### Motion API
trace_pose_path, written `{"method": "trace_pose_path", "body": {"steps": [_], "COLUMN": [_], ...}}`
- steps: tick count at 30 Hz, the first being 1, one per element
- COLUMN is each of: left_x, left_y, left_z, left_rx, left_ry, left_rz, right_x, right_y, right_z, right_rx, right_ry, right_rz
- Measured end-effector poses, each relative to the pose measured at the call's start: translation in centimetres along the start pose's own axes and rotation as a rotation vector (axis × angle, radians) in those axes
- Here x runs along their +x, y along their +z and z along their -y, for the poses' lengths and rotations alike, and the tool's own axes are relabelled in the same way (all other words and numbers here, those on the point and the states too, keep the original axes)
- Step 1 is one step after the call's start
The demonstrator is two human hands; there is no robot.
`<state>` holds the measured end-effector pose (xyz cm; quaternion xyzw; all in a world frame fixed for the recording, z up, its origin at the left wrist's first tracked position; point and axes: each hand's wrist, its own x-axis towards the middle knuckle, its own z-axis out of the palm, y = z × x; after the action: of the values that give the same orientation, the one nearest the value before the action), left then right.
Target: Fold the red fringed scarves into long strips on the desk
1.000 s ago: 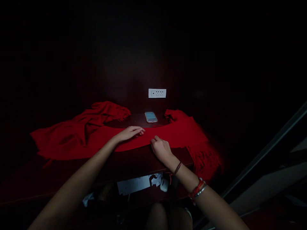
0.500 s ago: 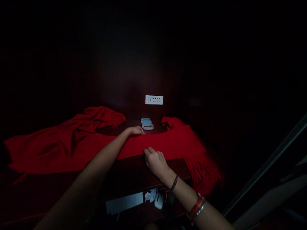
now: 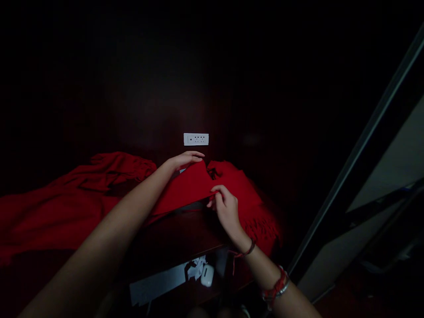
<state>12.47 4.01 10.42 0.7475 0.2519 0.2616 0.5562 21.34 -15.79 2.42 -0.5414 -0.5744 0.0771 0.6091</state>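
A long red scarf (image 3: 185, 187) with fringed ends stretches across the dark desk (image 3: 185, 234). Its middle is raised off the surface between my two hands. My left hand (image 3: 187, 160) pinches the far edge, fingers extended over the cloth. The near edge is gripped by my right hand (image 3: 227, 210), thumb and fingers closed on it. One part of the scarf spreads away to the left, wrinkled, while a fringed end lies bunched at the right. Behind the lifted cloth, only a sliver of the phone (image 3: 182, 171) shows beside my left hand.
A white wall socket (image 3: 196, 139) is on the dark back panel. Under the desktop, a shelf holds a white paper sheet (image 3: 159, 282), crumpled paper (image 3: 197, 267) and a white earphone case (image 3: 207, 275). A metal-edged frame (image 3: 357, 150) slants along the right.
Both hands have taken hold of the scarf's edges and lifted its middle off the desk. The raised cloth now hides most of the phone. The view has shifted to the right.
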Motion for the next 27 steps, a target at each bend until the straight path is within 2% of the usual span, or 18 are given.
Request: {"method": "trace_pose_path", "body": {"steps": [3,6,9,13,17,21,24,27], "left_x": [2.1,4.7,7.2,9.9,11.6,12.2,11.9,10.3], "left_y": [3.2,6.6,9.5,12.5,14.1,14.3,14.4,14.5], "left_z": [-2.0,-2.6,-2.1,-0.5,1.4,2.6,2.5,2.3], "left_rx": [0.005,0.026,0.134,0.382,0.520,0.582,0.630,0.762], "left_ry": [0.031,0.046,0.039,0.101,0.133,0.135,0.158,0.300], "left_rz": [-0.004,0.008,0.023,0.024,0.018,-0.011,-0.058,-0.164], "right_x": [0.7,1.3,1.5,1.1,0.9,1.1,1.2,1.0], "right_y": [-2.9,-6.0,-8.8,-11.1,-11.7,-11.8,-12.0,-12.1], "right_z": [-0.5,-2.0,-4.4,-7.4,-8.5,-8.7,-8.7,-8.1], "right_rx": [0.237,0.336,0.258,-0.062,-0.406,-0.547,-0.595,-0.727], "right_ry": [0.122,0.175,0.236,0.290,0.241,0.246,0.266,0.270], "right_rz": [-0.125,-0.187,-0.202,-0.150,-0.099,-0.049,-0.012,0.002]}}
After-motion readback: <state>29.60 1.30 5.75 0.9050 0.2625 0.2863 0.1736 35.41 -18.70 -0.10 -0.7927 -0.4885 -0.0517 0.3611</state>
